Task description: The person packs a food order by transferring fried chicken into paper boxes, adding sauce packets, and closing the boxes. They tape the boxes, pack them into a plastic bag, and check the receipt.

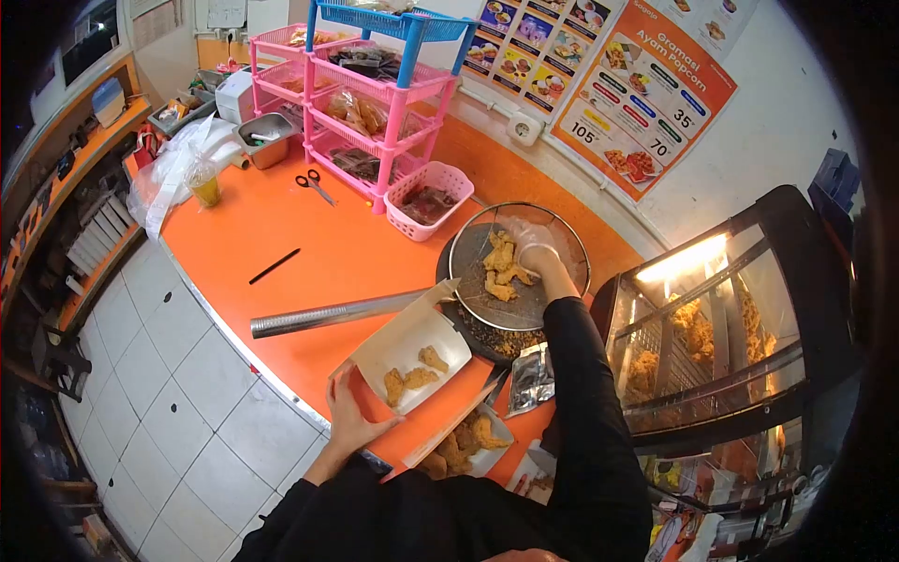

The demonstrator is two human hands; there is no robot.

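Fried chicken (500,251) lies in a wire strainer (545,304), where the clear-gloved right hand (530,241) reaches in at one o'clock, though whether it grips a piece cannot be told. About eight o'clock from the strainer, an open carton (440,339) bears three more pieces (420,377), its eight o'clock corner held by the left hand (352,412), thumb spread from fingers. On the orange table (318,244), a metal tube (337,315) lies at the carton's ten o'clock.
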